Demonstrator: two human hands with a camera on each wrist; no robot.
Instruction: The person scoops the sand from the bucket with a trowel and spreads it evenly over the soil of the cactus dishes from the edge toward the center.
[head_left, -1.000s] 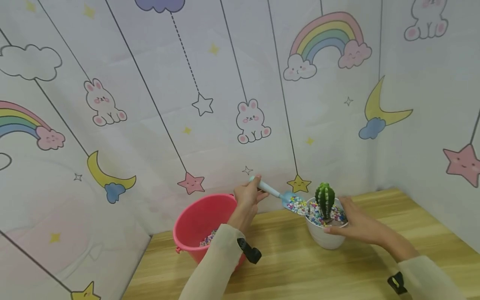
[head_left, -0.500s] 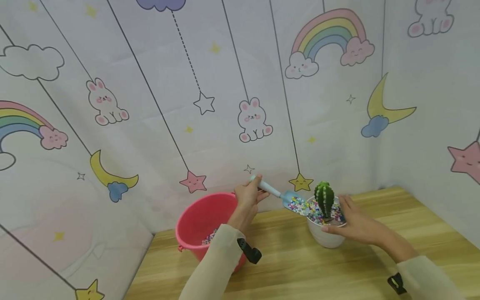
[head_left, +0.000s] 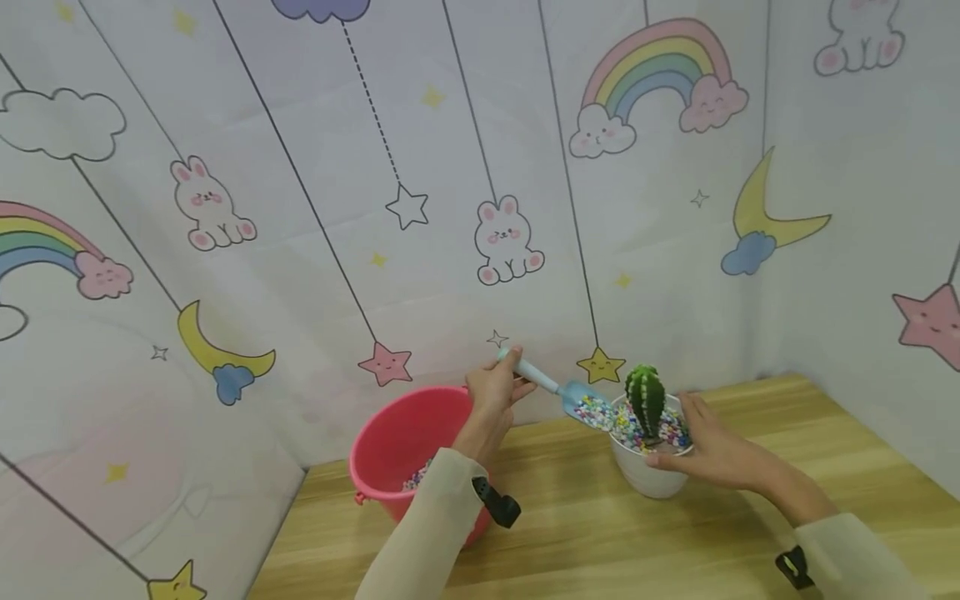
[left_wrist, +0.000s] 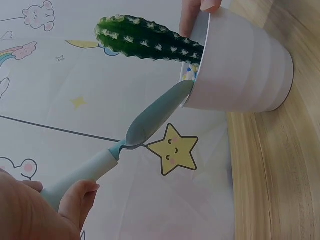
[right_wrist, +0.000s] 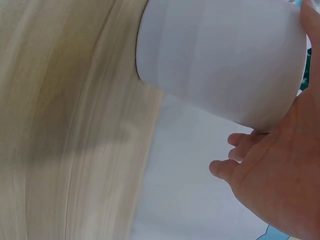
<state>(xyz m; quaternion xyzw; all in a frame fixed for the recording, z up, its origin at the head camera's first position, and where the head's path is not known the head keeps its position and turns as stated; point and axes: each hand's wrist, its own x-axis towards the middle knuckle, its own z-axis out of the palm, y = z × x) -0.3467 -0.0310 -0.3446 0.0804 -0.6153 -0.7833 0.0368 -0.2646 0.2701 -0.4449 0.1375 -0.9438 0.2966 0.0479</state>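
Note:
My left hand [head_left: 495,396] pinches the pale handle of a small blue toy shovel [head_left: 534,373]. Colourful beads [head_left: 592,411] lie in its scoop, whose tip meets the left rim of a white flowerpot [head_left: 651,477]. From the left wrist view, the underside of the scoop [left_wrist: 159,114] slopes up to that rim. A green cactus [head_left: 647,400] stands in the pot, leaning a little left, with more beads around its base. My right hand [head_left: 723,450] holds the pot from the right, thumb at the front rim; in the right wrist view some fingers [right_wrist: 225,169] reach behind it.
A red bucket [head_left: 375,446] with beads at its bottom stands left of the pot, partly behind the left forearm. Both stand on a wood-grain table [head_left: 570,533]. A patterned cloth wall [head_left: 315,167] rises close behind the table and at both sides.
The cactus leans slightly further left than a second ago. Both hands and the shovel stay almost where they were; the head view has shifted a little.

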